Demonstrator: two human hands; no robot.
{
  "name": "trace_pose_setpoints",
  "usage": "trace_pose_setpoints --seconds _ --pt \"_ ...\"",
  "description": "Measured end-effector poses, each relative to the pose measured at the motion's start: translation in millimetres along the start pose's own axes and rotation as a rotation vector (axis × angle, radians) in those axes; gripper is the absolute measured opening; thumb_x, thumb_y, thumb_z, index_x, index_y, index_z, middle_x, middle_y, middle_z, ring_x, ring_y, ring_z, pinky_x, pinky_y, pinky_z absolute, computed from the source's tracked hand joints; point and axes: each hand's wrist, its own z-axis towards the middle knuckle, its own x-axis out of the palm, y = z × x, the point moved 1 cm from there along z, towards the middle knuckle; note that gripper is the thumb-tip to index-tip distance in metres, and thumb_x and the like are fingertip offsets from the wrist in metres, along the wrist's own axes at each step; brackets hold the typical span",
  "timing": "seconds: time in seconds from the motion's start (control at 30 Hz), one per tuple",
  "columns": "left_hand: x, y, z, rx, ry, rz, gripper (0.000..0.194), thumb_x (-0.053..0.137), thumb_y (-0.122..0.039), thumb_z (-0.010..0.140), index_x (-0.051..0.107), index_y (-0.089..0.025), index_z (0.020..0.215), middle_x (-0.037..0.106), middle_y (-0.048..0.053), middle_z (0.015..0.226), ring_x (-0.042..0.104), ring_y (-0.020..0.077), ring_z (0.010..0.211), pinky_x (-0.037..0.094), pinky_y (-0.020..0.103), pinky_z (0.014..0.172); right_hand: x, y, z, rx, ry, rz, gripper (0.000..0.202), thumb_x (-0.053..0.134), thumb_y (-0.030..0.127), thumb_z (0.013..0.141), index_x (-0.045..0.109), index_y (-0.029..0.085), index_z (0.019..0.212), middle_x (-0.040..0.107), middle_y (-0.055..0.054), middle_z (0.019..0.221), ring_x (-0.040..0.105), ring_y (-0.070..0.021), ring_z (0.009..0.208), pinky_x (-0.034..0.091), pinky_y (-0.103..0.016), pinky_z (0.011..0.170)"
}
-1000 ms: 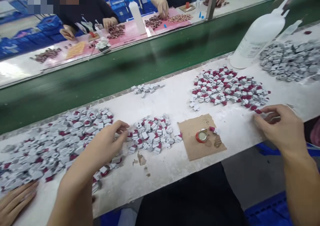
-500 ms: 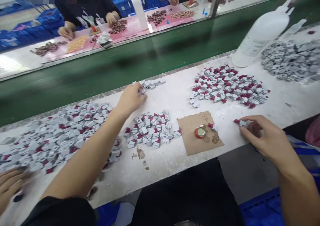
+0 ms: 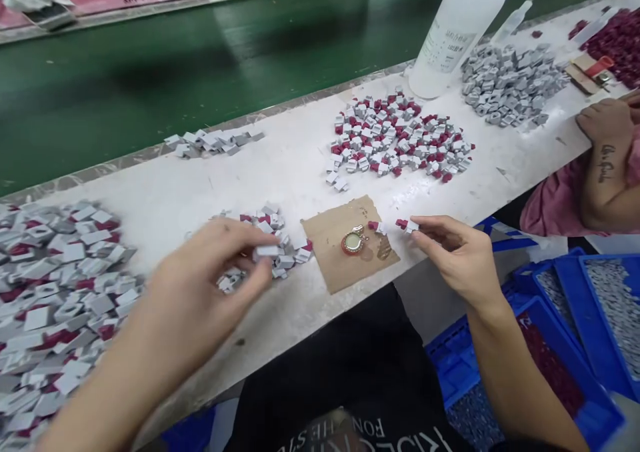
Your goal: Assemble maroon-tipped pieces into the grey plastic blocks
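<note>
My left hand (image 3: 215, 272) pinches a small grey plastic piece (image 3: 268, 251) between thumb and forefinger, above a small pile of grey-and-maroon pieces (image 3: 287, 239). Near the table's front edge, my right hand (image 3: 457, 255) grips a grey piece with a maroon part (image 3: 407, 225) by its grey end. Between the hands lies a brown cardboard square (image 3: 333, 269). On it sits a small round red container with a metal rim (image 3: 353, 241), and another grey-and-maroon piece (image 3: 376, 227) rests by its right edge.
A large heap of grey-and-maroon pieces (image 3: 65, 305) covers the table's left. Loose grey pieces (image 3: 213, 143) lie along the back edge. Farther right are a mixed pile (image 3: 395, 135), a white bottle (image 3: 455, 35) and a grey pile (image 3: 510, 82). Another person's arm (image 3: 610, 152) rests at right.
My left hand has come back from the grey pieces at the rear edge with one piece. My right hand, still holding its piece, is closer to the cardboard. The view has swung right and down.
</note>
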Motion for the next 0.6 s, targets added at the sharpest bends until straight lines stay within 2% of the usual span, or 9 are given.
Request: trace_pose_setpoints --seconds 0.13,0.27,0.4,0.5,0.6 --pt "44.8 -14 -35 0.052 0.044 -0.088 0.018 0.063 -0.018 0.105 0.076 -0.025 0.116 0.073 0.0 0.093 0.073 0.0164 0.073 0.062 0.03 0.07 16 15 -7 0.012 0.035 0.177 0.013 0.094 0.027 0.096 0.093 0.028 0.109 0.088 -0.004 0.103 0.083 -0.0206 0.087 0.072 -0.035 0.081" --pt "76.8 -19 -52 0.006 0.063 -0.136 0.021 0.056 -0.012 0.108 0.074 -0.022 0.115 0.076 0.005 0.107 0.073 0.016 0.074 0.065 0.03 0.073 30 29 -16 -0.044 0.069 0.178 0.013 0.089 0.019 0.099 0.093 0.029 0.108 0.087 -0.003 0.101 0.083 -0.0207 0.093 0.072 -0.035 0.084" --pt "83.8 -19 -60 -0.02 0.041 -0.218 0.028 0.057 -0.013 0.11 0.073 -0.024 0.13 0.078 0.01 0.12 0.078 0.0206 0.086 0.068 0.034 0.081 40 34 -21 -0.117 0.107 0.134 0.019 0.085 0.015 0.103 0.092 0.031 0.112 0.086 -0.004 0.109 0.082 -0.0231 0.103 0.07 -0.038 0.088" --pt "81.2 -16 -61 -0.028 0.052 -0.28 0.03 0.057 -0.013 0.112 0.075 -0.026 0.131 0.078 0.01 0.123 0.08 0.0224 0.093 0.068 0.035 0.083 44 35 -22 -0.13 0.126 0.094 0.018 0.083 0.017 0.105 0.091 0.031 0.112 0.086 -0.005 0.11 0.082 -0.0245 0.104 0.069 -0.042 0.09" --pt "78.3 -15 -60 -0.043 0.058 -0.322 0.023 0.061 -0.016 0.112 0.076 -0.026 0.127 0.079 0.009 0.124 0.077 0.0198 0.087 0.067 0.033 0.079 47 36 -21 -0.147 0.125 0.048 0.013 0.083 0.02 0.105 0.09 0.03 0.111 0.086 -0.006 0.109 0.082 -0.0259 0.102 0.07 -0.045 0.09"
